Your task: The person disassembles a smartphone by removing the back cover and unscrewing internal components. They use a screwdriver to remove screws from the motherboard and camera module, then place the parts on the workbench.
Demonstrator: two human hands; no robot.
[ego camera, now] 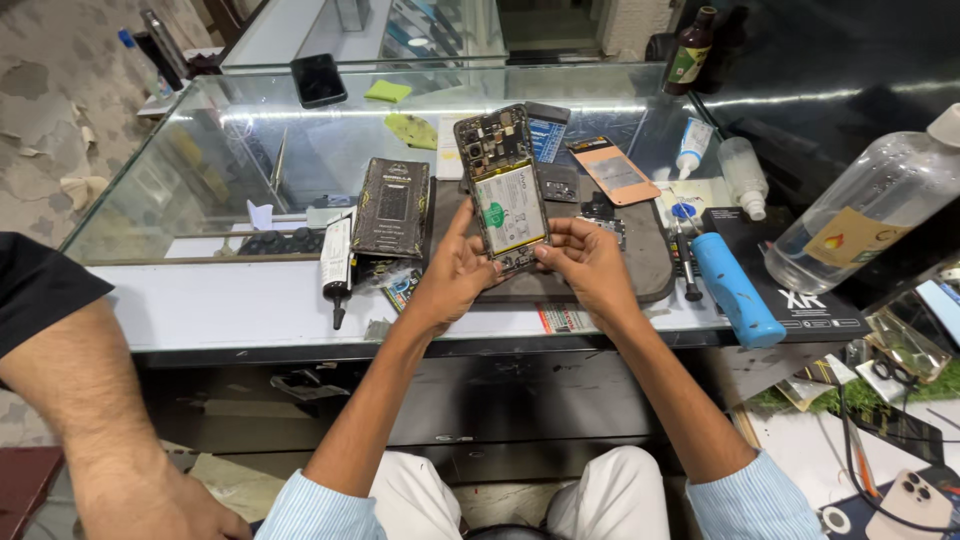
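A person seated at a glass-topped table [200, 300] holds an opened smartphone [503, 190] upright in both hands, above a dark grey work mat [655, 265]. The phone's back cover is off, so its insides face the viewer: a pale battery fills the lower middle and a dark circuit board with camera modules sits at the top. The left hand [452, 272] is closed around the phone's lower left edge, thumb up along its side. The right hand [585, 258] grips the lower right corner, fingertips pressed at the bottom edge.

Judging by this, disassembly is well under way: the cover is removed, while the battery and main board appear still seated in the frame. Whether any screws or cables are out cannot be told.

On the mat behind the phone lie a pinkish-orange flat panel [612, 170] and several small dark parts. To the left rest a dark patterned box [392, 208] and a black-tipped adhesive tube [336, 262]. To the right lie a blue cylindrical tool [735, 290], two small white squeeze bottles [742, 172] and a large clear plastic bottle [870, 215] on its side. A black phone [318, 78] lies farther back on the glass, well apart from the hands.

Another person's bare forearm [100, 410] in a dark sleeve enters at the lower left, not touching anything on the table.
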